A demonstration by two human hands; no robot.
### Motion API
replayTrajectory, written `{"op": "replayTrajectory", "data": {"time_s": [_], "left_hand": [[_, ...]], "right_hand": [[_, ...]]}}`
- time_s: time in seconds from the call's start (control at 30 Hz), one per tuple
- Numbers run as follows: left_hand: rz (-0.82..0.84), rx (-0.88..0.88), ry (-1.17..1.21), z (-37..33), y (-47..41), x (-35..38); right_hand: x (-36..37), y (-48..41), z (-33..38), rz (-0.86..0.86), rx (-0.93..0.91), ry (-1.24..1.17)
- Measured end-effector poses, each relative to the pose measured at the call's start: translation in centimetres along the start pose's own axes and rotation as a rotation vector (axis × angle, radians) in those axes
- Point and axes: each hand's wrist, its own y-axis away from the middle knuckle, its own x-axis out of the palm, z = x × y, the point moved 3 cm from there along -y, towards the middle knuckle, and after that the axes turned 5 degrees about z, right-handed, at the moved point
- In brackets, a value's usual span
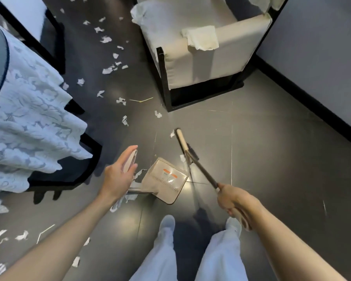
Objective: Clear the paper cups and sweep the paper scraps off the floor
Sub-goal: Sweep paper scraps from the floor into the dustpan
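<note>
My left hand (119, 175) grips the beige top of the dustpan handle (130, 161). The beige dustpan (166, 179) stands on the dark floor just in front of my feet, with an orange label inside. My right hand (233, 201) grips the dark broom handle (203, 171). The broom head (183, 142) rests on the floor just beyond the dustpan's right side. White paper scraps (109, 69) lie scattered in a trail from the top left toward the dustpan. More paper scraps (21, 236) lie at the lower left. No paper cups are in view.
A table with a white patterned cloth (28, 110) and black legs stands at the left. A cream armchair (207, 49) with a black frame stands ahead on the right, with tissues on it. A white wall with black skirting (312, 102) runs along the right.
</note>
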Motion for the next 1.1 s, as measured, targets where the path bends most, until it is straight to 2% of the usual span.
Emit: {"op": "replayTrajectory", "data": {"time_s": [0.1,0.2,0.43,0.57,0.73,0.93,1.1], "left_hand": [[0.035,0.023,-0.001,2.7,0.9,-2.6],[0.05,0.004,-0.007,5.1,1.6,-4.9],[0.029,-0.024,0.037,9.3,3.6,-9.1],[-0.023,-0.059,0.045,11.2,3.4,-10.7],[-0.046,-0.057,0.043,13.1,3.3,-11.4],[-0.019,0.006,0.003,14.0,6.2,-12.0],[-0.026,0.027,0.037,16.7,10.5,-13.4]], "right_hand": [[1.0,2.3,3.3,0.03,-0.002,-0.034],[1.1,4.7,5.9,0.032,0.0,-0.212],[1.3,2.7,11.4,-0.267,-0.003,-0.149],[0.2,-1.4,14.2,-0.323,-0.028,-0.14],[1.5,-5.5,16.6,-0.198,-0.05,-0.123],[7.4,-2.4,15.0,0.111,-0.084,-0.271],[12.4,2.4,12.0,0.051,-0.085,-0.473]]}}
